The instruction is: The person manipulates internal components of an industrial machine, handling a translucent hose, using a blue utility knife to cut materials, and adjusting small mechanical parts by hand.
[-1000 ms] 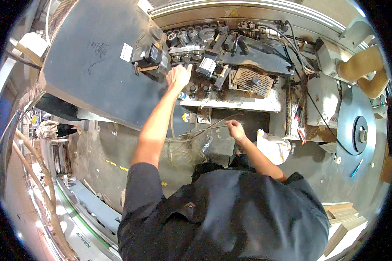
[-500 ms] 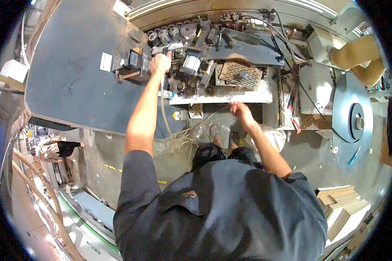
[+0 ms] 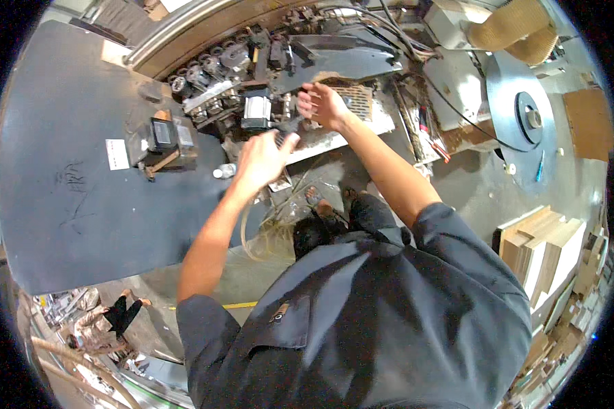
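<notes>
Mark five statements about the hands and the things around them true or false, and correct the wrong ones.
1. The right hand partly hides the slotted plate. True.
2. The left hand is nearer the small clear bottle than the right hand is. True.
3. The sticker on the dark tabletop is bright red. False: the white label there is the sticker meant.
4. The ribbed tan hose is at the upper right of the view. True.
5. The boards lie on the person's left. False: the stacked boards are on the right.
</notes>
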A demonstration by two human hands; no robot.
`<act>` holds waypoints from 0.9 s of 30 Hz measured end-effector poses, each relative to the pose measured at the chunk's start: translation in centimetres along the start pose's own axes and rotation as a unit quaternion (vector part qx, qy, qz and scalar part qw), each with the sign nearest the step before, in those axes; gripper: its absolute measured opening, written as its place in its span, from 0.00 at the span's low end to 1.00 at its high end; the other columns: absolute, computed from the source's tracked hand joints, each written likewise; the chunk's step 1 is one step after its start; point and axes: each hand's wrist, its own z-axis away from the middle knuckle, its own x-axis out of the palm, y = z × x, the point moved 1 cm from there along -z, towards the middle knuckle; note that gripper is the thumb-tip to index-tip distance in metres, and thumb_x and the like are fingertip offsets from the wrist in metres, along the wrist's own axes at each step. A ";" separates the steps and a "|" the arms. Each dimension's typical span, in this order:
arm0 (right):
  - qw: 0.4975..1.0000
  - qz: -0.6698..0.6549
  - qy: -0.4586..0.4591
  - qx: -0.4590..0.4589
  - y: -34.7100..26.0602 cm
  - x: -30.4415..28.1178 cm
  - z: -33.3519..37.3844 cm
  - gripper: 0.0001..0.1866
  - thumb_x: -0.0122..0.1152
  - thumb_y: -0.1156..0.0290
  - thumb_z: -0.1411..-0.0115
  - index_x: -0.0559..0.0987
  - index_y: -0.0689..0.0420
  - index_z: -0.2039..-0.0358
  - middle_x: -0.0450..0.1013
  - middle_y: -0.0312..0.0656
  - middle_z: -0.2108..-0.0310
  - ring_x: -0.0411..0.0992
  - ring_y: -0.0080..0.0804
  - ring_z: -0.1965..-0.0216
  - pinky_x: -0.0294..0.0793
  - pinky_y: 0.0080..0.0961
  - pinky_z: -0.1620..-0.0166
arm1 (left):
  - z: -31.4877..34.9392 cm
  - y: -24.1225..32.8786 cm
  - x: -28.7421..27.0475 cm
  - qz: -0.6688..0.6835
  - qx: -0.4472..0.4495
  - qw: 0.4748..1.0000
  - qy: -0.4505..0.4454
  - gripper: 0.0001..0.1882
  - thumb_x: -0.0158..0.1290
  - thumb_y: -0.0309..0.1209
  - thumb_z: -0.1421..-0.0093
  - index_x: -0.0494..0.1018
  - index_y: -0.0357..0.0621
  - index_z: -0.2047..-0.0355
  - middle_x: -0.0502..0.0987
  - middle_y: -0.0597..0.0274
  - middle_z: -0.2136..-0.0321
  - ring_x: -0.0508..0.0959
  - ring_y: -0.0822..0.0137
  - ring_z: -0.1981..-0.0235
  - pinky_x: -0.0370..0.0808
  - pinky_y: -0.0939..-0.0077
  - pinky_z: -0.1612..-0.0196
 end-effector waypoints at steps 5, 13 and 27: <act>0.995 -0.092 0.012 -0.025 -2.8 -2.3 -2.9 0.14 0.49 0.57 0.26 0.75 0.50 0.50 0.78 0.34 0.65 0.80 0.36 0.62 0.81 0.40 0.48 | -2.7 0.7 -3.6 -0.077 -0.109 0.988 0.072 0.38 0.48 0.63 0.34 0.80 0.35 0.52 0.82 0.32 0.62 0.82 0.37 0.55 0.78 0.47 0.50; 0.996 0.061 0.036 -0.046 -5.5 -5.4 0.9 0.16 0.45 0.58 0.25 0.73 0.51 0.44 0.76 0.36 0.58 0.75 0.31 0.57 0.74 0.33 0.49 | 6.0 5.5 -5.4 0.080 -0.014 0.969 -0.234 0.26 0.61 0.53 0.38 0.80 0.39 0.59 0.83 0.53 0.73 0.84 0.61 0.69 0.77 0.63 0.63; 0.972 -0.024 0.221 0.081 8.0 -27.4 18.5 0.15 0.50 0.56 0.26 0.77 0.53 0.54 0.77 0.35 0.66 0.76 0.30 0.67 0.77 0.30 0.63 | 17.8 8.7 -9.9 -0.231 0.044 0.950 -0.206 0.22 0.63 0.50 0.42 0.83 0.44 0.61 0.82 0.44 0.75 0.82 0.46 0.67 0.77 0.54 0.61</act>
